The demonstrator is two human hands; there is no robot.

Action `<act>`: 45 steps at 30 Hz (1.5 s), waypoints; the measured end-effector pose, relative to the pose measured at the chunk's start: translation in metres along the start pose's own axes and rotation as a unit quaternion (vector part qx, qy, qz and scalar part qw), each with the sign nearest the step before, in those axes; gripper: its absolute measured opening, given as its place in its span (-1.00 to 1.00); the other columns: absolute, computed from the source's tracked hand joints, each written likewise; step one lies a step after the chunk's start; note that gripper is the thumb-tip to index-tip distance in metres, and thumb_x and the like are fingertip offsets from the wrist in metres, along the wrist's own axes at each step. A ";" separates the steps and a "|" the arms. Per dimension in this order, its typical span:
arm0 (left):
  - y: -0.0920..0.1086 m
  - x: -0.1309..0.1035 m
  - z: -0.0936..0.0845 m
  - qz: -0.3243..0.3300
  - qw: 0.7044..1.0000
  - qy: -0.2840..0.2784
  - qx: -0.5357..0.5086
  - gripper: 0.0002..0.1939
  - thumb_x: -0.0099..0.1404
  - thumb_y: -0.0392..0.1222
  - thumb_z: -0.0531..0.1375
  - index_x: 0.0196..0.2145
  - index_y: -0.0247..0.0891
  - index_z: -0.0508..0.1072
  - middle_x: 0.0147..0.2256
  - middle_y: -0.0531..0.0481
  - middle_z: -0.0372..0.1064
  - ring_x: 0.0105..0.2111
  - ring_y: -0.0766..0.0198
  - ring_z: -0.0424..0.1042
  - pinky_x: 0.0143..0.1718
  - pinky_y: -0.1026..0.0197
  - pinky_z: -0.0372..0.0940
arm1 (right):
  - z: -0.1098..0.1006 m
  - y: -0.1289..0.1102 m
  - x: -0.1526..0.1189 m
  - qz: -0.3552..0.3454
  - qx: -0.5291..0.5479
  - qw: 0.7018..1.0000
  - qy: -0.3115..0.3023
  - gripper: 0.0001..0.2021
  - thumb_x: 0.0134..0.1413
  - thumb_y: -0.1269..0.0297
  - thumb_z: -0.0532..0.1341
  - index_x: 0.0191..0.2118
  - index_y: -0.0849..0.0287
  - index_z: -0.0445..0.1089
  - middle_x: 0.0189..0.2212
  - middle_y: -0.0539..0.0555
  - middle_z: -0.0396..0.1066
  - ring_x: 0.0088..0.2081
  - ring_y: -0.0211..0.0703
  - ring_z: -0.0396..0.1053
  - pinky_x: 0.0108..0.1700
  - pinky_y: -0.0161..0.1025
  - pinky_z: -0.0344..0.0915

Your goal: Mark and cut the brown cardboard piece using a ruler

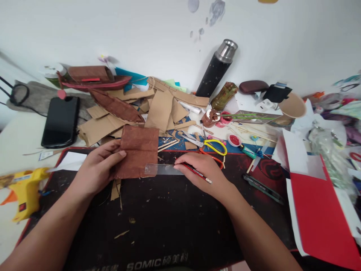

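Note:
My left hand (103, 163) grips the left edge of a square brown-painted cardboard piece (139, 148), its thumb on the face. In my right hand (199, 169) are a red and black pencil (196, 171) and the end of a clear plastic ruler (165, 169). The ruler's left end overlaps the lower right part of the brown cardboard. Both hands are closed over the black mat (158, 218). Just beyond my right hand lie scissors (213, 146) with yellow and orange handles.
Cardboard scraps (160, 109), a brown model boat (96, 79) and a black thermos (216, 69) stand along the wall. A yellow glue gun (26, 192) and a phone (60, 122) lie left. Rightward are a utility knife (263, 188) and red paper (321, 214).

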State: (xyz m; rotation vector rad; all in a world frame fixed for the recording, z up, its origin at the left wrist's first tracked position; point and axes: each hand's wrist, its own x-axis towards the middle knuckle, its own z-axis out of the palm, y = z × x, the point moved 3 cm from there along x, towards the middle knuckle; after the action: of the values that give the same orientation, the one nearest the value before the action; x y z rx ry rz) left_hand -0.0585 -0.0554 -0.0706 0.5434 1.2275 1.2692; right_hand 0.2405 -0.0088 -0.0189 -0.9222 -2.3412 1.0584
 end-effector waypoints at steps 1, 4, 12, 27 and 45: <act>0.000 0.000 -0.001 -0.002 1.000 0.000 -0.001 -0.54 0.09 -0.15 0.63 -0.04 -0.21 0.77 -0.04 -0.19 0.79 -0.14 -0.07 0.79 -0.24 0.13 0.70 | 0.001 0.000 0.000 -0.001 -0.004 1.000 -0.003 -0.84 0.63 0.25 0.23 -0.02 0.09 0.58 -0.08 0.09 0.72 -0.05 -0.06 0.67 0.03 -0.16 0.48; -0.002 0.001 -0.003 0.000 1.000 0.005 -0.007 -0.58 0.10 -0.19 0.63 -0.06 -0.21 0.77 -0.12 -0.15 0.79 -0.21 0.01 0.79 -0.32 0.22 0.67 | 0.002 0.002 -0.002 -0.006 -0.030 0.999 -0.014 -0.81 0.65 0.22 0.21 0.00 0.11 0.58 -0.09 0.11 0.71 -0.06 -0.04 0.67 0.01 -0.15 0.49; 0.001 0.000 -0.002 0.004 1.000 0.020 -0.007 -0.69 0.11 -0.28 0.59 -0.16 -0.21 0.75 -0.21 -0.09 0.78 -0.36 0.15 0.73 -0.37 0.31 0.61 | 0.000 0.002 -0.004 -0.014 -0.035 0.999 -0.023 -0.81 0.65 0.23 0.21 0.00 0.12 0.57 -0.08 0.12 0.71 -0.07 -0.06 0.67 0.00 -0.15 0.49; 0.003 0.000 0.001 0.010 0.999 0.031 -0.020 -0.67 0.04 -0.31 0.63 -0.21 -0.25 0.76 -0.24 -0.10 0.78 -0.49 0.26 0.64 -0.44 0.36 0.56 | 0.011 0.017 -0.011 -0.005 -0.013 1.000 -0.006 -0.82 0.62 0.18 0.27 -0.05 0.08 0.61 -0.15 0.07 0.71 -0.13 -0.10 0.67 -0.04 -0.23 0.48; 0.002 -0.001 -0.001 0.012 1.000 0.008 0.013 -0.63 0.12 -0.23 0.58 -0.08 -0.25 0.77 -0.10 -0.21 0.78 -0.20 -0.02 0.78 -0.29 0.18 0.69 | 0.015 0.018 -0.009 0.006 -0.028 1.000 -0.005 -0.79 0.62 0.13 0.26 -0.05 0.07 0.61 -0.16 0.08 0.73 -0.16 -0.08 0.68 -0.06 -0.19 0.50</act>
State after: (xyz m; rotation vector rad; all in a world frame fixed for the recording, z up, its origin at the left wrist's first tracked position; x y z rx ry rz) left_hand -0.0597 -0.0557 -0.0691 0.5690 1.2565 1.2809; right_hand 0.2455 -0.0134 -0.0431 -0.9534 -2.3870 1.0089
